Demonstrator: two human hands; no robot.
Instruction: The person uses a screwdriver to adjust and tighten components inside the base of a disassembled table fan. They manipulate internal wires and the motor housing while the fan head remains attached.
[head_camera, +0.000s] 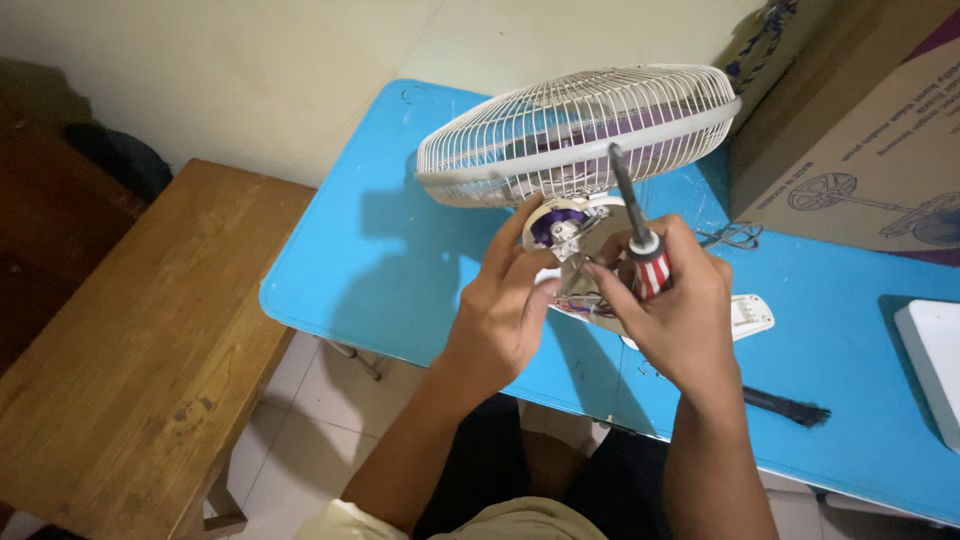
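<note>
A white electric fan with a wire grille and purple blades lies tilted on the blue table. Its rear motor housing is open toward me, showing purple and metal parts and thin wires. My left hand grips the housing from the left, fingers on the exposed motor. My right hand holds a screwdriver with a red-and-white striped handle, its dark shaft pointing up past the grille, while the fingers also touch the housing.
A cardboard box stands at the table's back right. A white plastic cover piece, a black brush and a white slab lie on the right. A wooden bench stands left of the table.
</note>
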